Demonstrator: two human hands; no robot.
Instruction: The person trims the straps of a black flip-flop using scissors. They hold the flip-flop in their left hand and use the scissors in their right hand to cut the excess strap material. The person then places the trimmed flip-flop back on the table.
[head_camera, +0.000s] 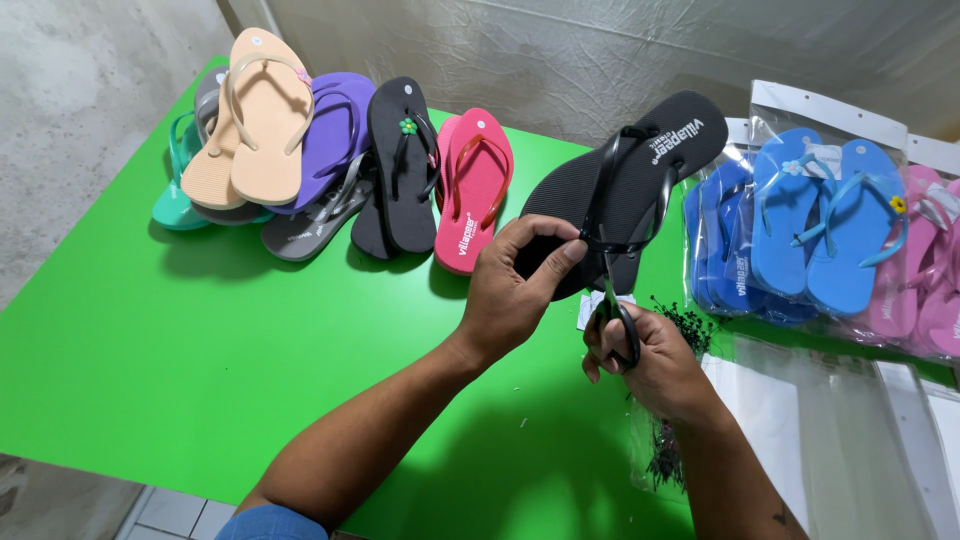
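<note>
Black sandal (640, 170) above left hand (515, 290): matt foam sole, glossy plastic strap (600, 200). Scissors (615, 305) in right hand (650, 360): black plastic handles. Surface (200, 340) below: smooth green laminate, slight sheen. Bags (850, 110) right: clear glossy plastic.

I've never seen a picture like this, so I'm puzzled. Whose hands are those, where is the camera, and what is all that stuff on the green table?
The camera sits on a person's head and looks down, so you see that person's own two hands. The left hand pinches the strap of a black flip-flop. The right hand holds small black scissors with the blades up at that strap. All of this is over a bright green table. At the far left lies a pile of flip-flops in peach, purple, teal, grey, black and pink. On the right are blue flip-flops and pink flip-flops packed in clear bags, with empty clear bags nearer the person.
</note>
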